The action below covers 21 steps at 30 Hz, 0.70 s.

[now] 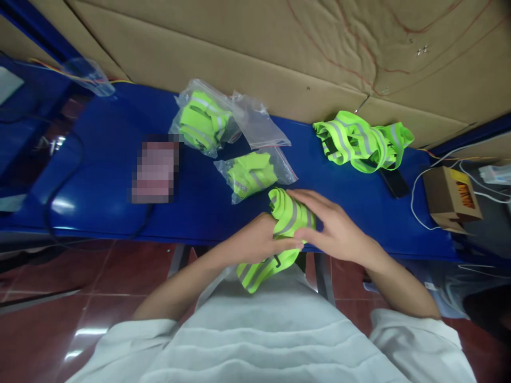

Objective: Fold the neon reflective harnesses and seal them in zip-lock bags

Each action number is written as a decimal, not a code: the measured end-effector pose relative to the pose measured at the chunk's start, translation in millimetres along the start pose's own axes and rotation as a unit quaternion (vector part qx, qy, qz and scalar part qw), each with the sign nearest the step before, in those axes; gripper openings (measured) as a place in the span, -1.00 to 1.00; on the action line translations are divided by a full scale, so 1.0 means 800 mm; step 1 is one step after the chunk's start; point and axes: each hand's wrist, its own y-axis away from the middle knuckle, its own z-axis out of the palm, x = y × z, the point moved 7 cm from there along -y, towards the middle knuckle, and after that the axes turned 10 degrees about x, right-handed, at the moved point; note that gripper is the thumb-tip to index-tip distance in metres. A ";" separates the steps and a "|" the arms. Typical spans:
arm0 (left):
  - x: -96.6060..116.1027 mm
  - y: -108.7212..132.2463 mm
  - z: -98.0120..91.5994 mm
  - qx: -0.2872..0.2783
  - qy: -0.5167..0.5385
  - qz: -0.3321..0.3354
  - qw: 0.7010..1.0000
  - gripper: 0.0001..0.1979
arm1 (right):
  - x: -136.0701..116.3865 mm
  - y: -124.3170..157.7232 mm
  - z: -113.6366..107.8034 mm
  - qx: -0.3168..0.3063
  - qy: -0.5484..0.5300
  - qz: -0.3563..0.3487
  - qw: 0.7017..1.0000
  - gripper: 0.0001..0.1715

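Between my two hands is a rolled-up neon yellow-green reflective strap with grey stripes. Its loose tail, with a small black buckle or hook, hangs down in front of my shirt. My left hand grips the roll from the left, thumb across its lower part. From the right, my right hand curls round the roll, fingers over the top and thumb on the front. Just beyond them lies a clear zip bag with a folded strap inside. Another filled bag sits farther back on the left.
A flat clear bag lies at the back of the blue table. Loose reflective straps are heaped at the back right, beside a black phone-like object. A cardboard box and white cables stand far right; a plastic cup lies far left.
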 end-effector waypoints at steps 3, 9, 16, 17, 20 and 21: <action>0.006 -0.002 0.005 -0.032 -0.041 0.018 0.998 -0.78 | -0.006 0.004 0.010 -0.026 0.001 -0.009 1.000 -0.02; -0.002 -0.004 0.011 -0.047 0.182 -0.044 0.981 -0.61 | -0.020 -0.003 -0.014 0.087 0.048 -0.030 0.995 -0.30; -0.026 0.006 0.054 -0.083 0.328 -0.157 0.928 -0.61 | -0.025 -0.008 -0.025 0.103 0.082 -0.049 0.990 -0.39; -0.026 0.005 0.054 -0.073 0.325 -0.153 0.931 -0.60 | -0.024 -0.007 -0.025 0.107 0.088 -0.050 0.989 -0.40; -0.023 -0.001 0.046 -0.046 0.322 -0.118 0.938 -0.42 | -0.026 -0.002 -0.026 0.130 0.108 -0.057 0.984 -0.38; -0.022 -0.003 0.044 -0.046 0.324 -0.109 0.939 -0.35 | -0.029 -0.001 -0.027 0.135 0.115 -0.067 0.982 -0.39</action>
